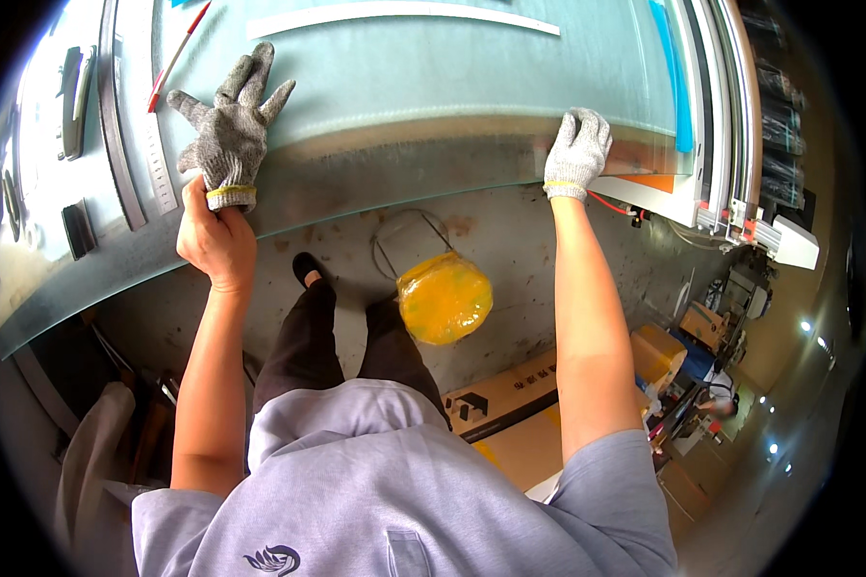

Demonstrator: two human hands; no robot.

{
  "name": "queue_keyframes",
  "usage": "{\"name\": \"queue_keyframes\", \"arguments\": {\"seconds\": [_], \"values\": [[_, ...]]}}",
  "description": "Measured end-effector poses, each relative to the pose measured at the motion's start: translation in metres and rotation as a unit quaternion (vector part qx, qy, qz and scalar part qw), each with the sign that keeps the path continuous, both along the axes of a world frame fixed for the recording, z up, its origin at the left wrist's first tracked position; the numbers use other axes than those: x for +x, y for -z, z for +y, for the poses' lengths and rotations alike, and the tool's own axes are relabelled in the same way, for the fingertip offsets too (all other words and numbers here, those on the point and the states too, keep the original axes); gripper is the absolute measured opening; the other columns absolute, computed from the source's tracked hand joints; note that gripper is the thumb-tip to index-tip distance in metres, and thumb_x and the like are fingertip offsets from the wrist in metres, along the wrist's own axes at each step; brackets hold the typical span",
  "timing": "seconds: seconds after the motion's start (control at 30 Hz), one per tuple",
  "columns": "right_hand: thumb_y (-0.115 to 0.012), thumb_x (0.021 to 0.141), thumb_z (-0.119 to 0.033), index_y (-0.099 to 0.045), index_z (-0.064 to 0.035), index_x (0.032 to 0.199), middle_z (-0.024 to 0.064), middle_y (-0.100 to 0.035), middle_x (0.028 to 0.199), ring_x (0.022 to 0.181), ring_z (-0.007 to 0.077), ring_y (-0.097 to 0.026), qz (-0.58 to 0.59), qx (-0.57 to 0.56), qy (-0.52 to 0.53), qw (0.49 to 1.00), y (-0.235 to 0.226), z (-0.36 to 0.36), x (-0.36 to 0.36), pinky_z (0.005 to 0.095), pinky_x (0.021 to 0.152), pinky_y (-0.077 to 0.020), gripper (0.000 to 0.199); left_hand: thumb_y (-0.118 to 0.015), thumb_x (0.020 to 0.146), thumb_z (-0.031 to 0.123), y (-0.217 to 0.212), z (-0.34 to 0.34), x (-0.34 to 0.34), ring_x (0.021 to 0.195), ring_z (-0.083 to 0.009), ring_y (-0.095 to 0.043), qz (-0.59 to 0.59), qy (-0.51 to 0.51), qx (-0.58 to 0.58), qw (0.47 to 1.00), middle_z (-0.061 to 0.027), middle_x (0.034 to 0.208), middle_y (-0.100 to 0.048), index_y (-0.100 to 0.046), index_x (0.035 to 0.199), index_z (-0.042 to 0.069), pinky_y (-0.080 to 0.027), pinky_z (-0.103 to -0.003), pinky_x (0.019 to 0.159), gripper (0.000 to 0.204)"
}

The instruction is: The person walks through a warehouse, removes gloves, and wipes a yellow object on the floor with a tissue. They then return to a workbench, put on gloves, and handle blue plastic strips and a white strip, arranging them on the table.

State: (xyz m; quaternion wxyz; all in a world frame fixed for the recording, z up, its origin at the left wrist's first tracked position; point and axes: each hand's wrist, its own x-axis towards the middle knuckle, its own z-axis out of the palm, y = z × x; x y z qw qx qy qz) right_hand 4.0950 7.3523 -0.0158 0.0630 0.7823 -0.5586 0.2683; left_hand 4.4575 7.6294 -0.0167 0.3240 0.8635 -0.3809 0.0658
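Observation:
My left hand [218, 248] is bare and closed on the cuff of a grey knitted work glove [231, 139]. The glove lies with its fingers spread over the glass tabletop [404, 82], pointing away from me, and its cuff has a yellow edge. At the right end of the glass, my right hand [578, 152] wears a matching, paler glove. Its fingers are curled together at the near edge, and what may be under them is hidden. A red and white pen [178, 58] lies just beyond the grey glove.
Left of the glove are a steel ruler [157, 144], a dark metal bar [120, 135] and a utility knife [82, 87]. A white curved strip [404, 12] lies at the far side. A rail mechanism [741, 226] borders the right. Below, a yellow wrapped bundle [445, 300] and a cardboard box [510, 394] stand near my legs.

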Motion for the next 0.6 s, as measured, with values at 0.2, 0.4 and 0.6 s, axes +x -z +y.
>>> {"name": "queue_keyframes", "arguments": {"seconds": [0.2,0.4,0.6], "values": [[-0.06,0.093,-0.02,-0.065,-0.0068,0.101,0.0128,-0.062,0.111,0.108,0.0352,-0.056,0.005,-0.002,0.002,1.0,-0.0002,-0.0012,-0.002,0.0473,0.096,-0.0437,0.016,-0.054,0.078,0.001,-0.0012,0.0,-0.0011,0.072,-0.0378,-0.065,-0.023,0.005,-0.005,1.0,-0.0134,0.085,-0.068,-0.061,0.114,0.007,-0.051,-0.043,0.065,0.037],[-0.06,0.093,-0.021,-0.065,-0.0071,0.1,0.0126,-0.062,0.111,0.108,0.0353,-0.056,0.0,-0.005,0.008,1.0,0.0034,-0.0035,-0.0068,0.0472,0.096,-0.0437,0.016,-0.053,0.079,0.003,0.0004,0.0017,-0.0013,0.076,-0.0378,-0.065,-0.013,0.005,-0.002,1.0,-0.0125,0.09,-0.068,-0.061,0.115,0.008,-0.05,-0.043,0.066,0.037],[-0.06,0.093,-0.02,-0.065,-0.0072,0.099,0.013,-0.062,0.11,0.107,0.0358,-0.056,-0.008,-0.007,0.008,1.0,0.0024,-0.0047,-0.0086,0.0476,0.095,-0.0442,0.015,-0.053,0.079,0.003,0.0008,-0.0027,-0.0011,0.078,-0.0384,-0.065,-0.04,-0.001,-0.022,0.999,-0.0128,0.091,-0.068,-0.061,0.116,0.009,-0.05,-0.044,0.067,0.037]]}}
